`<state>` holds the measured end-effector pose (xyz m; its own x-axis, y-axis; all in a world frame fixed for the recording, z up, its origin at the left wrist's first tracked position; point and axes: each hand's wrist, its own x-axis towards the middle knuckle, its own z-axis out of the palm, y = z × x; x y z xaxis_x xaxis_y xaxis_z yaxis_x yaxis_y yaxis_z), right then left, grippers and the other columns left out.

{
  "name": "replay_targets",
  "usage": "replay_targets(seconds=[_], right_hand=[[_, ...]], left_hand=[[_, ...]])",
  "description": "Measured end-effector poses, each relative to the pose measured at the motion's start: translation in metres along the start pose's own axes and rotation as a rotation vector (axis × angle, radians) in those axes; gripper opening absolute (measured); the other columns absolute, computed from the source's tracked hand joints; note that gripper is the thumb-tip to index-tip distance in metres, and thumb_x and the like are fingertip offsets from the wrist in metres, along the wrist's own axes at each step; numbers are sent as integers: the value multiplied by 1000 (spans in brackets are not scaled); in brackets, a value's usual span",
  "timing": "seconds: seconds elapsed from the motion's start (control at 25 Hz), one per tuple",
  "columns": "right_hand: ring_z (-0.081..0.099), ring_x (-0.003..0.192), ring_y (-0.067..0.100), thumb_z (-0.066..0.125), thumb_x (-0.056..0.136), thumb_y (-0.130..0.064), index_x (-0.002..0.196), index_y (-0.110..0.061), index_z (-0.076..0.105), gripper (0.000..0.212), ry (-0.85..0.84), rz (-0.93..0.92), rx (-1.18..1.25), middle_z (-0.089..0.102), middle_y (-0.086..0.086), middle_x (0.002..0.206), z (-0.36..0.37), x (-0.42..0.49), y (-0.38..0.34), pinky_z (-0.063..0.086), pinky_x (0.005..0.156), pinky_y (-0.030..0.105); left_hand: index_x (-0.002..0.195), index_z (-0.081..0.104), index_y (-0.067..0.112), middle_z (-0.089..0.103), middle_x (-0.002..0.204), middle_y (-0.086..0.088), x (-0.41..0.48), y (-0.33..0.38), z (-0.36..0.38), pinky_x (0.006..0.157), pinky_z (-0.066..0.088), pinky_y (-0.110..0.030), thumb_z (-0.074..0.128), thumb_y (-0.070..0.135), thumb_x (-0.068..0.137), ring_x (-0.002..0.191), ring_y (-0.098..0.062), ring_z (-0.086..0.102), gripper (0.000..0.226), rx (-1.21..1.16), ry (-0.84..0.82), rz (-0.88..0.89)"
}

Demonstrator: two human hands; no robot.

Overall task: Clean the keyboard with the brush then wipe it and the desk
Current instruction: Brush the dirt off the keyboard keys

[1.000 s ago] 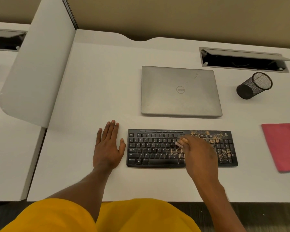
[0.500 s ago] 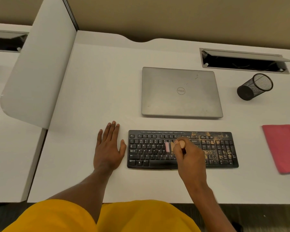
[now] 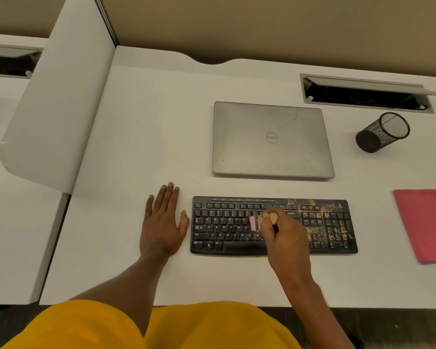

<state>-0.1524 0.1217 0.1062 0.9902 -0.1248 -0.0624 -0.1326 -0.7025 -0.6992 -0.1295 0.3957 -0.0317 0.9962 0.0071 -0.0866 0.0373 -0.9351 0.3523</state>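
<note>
Two hands show. The left hand [image 3: 163, 222] lies flat on the desk [image 3: 141, 147], fingers straight, just beside the keyboard [image 3: 224, 230] at its 9 o'clock, unmoved. The right hand [image 3: 286, 239] curls round the brush [image 3: 258, 222], pink bristles on the middle keys; a second ago it sat further toward 3 o'clock. The bristles are blurred, and the frame edge cuts off the cloth [image 3: 424, 222].

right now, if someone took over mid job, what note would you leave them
Left hand: open, flat on the desk left of the keyboard.
Right hand: grips the brush, bristles on the middle keys.
Done: left half looks free of crumbs.
Left: brown crumbs cover the right side; brush them, then wipe keyboard and desk with the pink cloth, lying untouched at the right.
</note>
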Motion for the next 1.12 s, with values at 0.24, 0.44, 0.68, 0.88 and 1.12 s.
replay_targets(seconds=[0.24,0.44,0.68,0.88,1.12], right_hand=[[58,71,8,49,103,-25,113,-19,66,20,18,-9,39,63,-7,83,5,-10,5,48,58,27],[53,60,9,48,102,-22,88,-21,61,19,-58,-11,4,58,-8,68,-1,-11,5,39,50,25],[57,68,9,49,103,-25,104,-19,65,18,43,-30,46,61,-7,77,2,-8,2,47,54,26],[54,60,9,51,102,-19,89,-20,62,17,-40,3,28,58,-9,67,-2,-12,9,40,50,20],[55,65,7,51,103,-21,113,-19,66,19,102,11,75,61,-8,78,-4,-8,11,41,53,16]], left_hand=[[169,12,22,4,177,4,0,0,0,133,3,-43,31,48,106,161,-7,-8,71,0,-1,-3],[169,11,22,3,177,5,0,-1,0,133,2,-42,32,48,105,161,-6,-10,72,11,-1,-6],[169,11,23,3,177,5,0,0,0,133,1,-42,33,47,106,161,-5,-10,72,10,2,-4],[169,11,22,4,177,5,0,0,0,133,1,-41,32,47,105,161,-6,-8,72,7,4,-4],[169,12,22,6,177,4,0,0,-1,133,3,-43,31,47,105,162,-7,-6,72,5,7,-2]])
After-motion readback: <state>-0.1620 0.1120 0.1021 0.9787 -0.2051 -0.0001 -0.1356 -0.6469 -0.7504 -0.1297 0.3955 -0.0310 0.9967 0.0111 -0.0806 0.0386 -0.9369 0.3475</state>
